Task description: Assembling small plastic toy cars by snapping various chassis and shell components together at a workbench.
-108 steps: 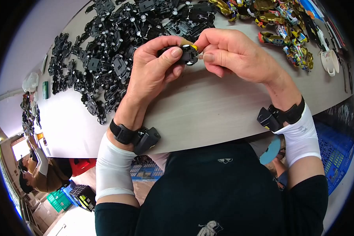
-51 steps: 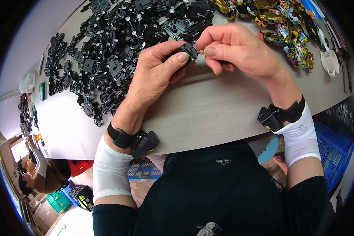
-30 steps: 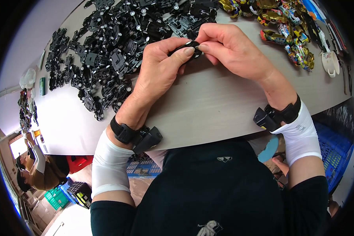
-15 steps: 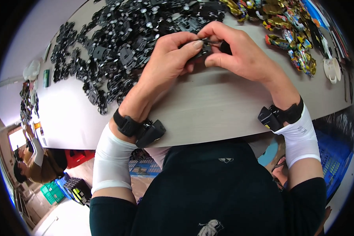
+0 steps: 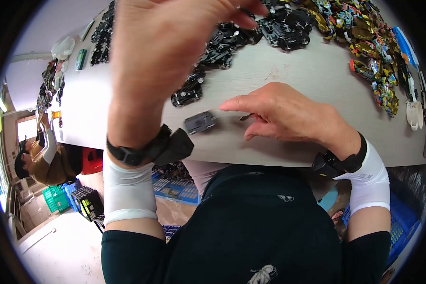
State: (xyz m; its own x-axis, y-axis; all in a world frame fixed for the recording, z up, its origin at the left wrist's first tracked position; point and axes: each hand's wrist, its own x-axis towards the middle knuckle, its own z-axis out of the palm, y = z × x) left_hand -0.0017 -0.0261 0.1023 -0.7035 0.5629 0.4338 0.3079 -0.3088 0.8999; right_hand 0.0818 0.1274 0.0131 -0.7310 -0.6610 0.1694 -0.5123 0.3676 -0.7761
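My left hand (image 5: 168, 40) reaches far forward over the pile of black toy-car chassis (image 5: 222, 45). It is smeared by motion and partly past the top edge, so its grip is unclear. A dark grey toy-car chassis (image 5: 199, 122) lies alone on the table, apart from both hands. Just right of it, my right hand (image 5: 288, 113) hovers low with forefinger and thumb stretched out. A small dark piece (image 5: 245, 117) pokes out between its curled fingers; its kind cannot be made out.
Gold and multicoloured toy-car shells (image 5: 364, 47) are heaped at the far right, near a white cup (image 5: 414, 115). A green box (image 5: 80, 59) stands at the far left. Another person (image 5: 52, 163) sits farther left. Blue crates (image 5: 402, 213) stand below the table's right end.
Both hands were together at the pile around a dark part. Now the left has swung forward, the right has drawn back nearer me, and a grey chassis lies between them on the table.
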